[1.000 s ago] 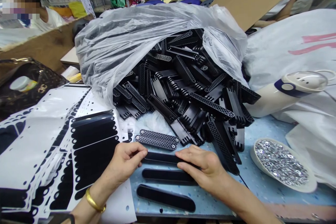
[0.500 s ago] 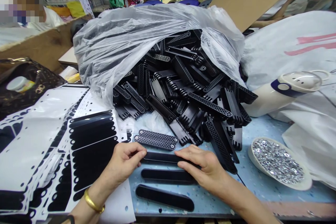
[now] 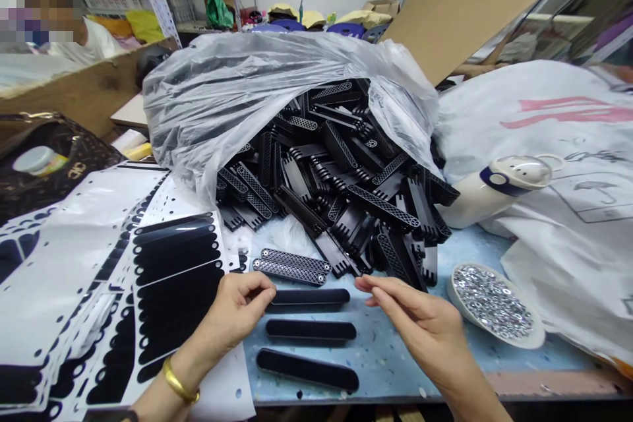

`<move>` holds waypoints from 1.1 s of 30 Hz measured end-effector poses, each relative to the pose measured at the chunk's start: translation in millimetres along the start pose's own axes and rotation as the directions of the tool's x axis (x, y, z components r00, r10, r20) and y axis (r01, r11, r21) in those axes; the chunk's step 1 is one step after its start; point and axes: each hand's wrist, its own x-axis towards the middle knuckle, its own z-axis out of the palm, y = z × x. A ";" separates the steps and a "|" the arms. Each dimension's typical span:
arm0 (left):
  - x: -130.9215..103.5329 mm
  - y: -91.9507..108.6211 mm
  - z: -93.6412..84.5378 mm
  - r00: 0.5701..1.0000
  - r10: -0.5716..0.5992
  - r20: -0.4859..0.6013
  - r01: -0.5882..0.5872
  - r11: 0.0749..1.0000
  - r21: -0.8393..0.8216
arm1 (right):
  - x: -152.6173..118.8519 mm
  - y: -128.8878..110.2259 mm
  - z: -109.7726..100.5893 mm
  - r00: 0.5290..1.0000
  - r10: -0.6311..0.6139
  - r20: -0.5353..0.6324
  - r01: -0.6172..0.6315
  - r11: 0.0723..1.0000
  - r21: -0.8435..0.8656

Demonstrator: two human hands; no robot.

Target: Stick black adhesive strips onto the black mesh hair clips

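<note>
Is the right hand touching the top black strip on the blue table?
Apart. The head view shows the right hand lifted, its fingertips just past the right end of the top black strip, with blue table visible between them.
</note>
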 end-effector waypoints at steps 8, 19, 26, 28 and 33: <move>-2.1 3.1 5.2 0.999 -0.014 0.032 0.012 0.997 0.080 | -11.8 4.2 25.9 0.996 0.053 -0.069 -0.057 0.996 -0.063; 2.3 -4.0 1.1 0.989 0.085 0.120 -0.108 0.975 0.192 | 17.2 18.3 29.2 0.984 0.073 0.160 -0.046 0.985 -0.164; 3.0 -7.8 1.5 0.988 0.085 0.126 -0.106 0.979 0.173 | 19.8 19.4 36.6 0.989 0.029 0.146 0.001 0.979 -0.205; 3.1 -8.8 0.8 0.988 0.090 0.124 -0.111 0.979 0.172 | 20.0 20.5 41.4 0.994 0.022 0.109 0.003 0.975 -0.221; 2.9 -9.0 -0.8 0.990 0.084 0.117 -0.103 0.980 0.170 | 19.2 19.0 41.2 0.996 0.060 0.064 -0.043 0.971 -0.234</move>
